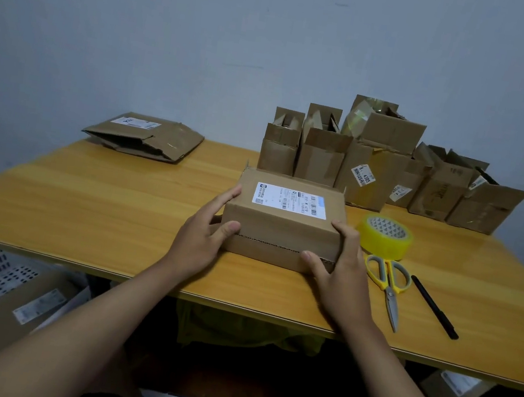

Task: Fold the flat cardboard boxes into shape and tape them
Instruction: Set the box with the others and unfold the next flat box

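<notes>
A folded box (284,222) with a white label (289,199) on top sits near the middle of the table (81,200). The left hand (204,237) grips its left near corner, fingers along the side, thumb on the front face. The right hand (341,265) clasps the right near corner, fingers curled over the top edge, thumb on the front seam. Just right of the box lie a tape roll (385,237), scissors (388,283) and a pen (434,306). Open boxes (378,168) stand along the wall behind; a flat box (146,137), apparently unfolded, lies at far left.
</notes>
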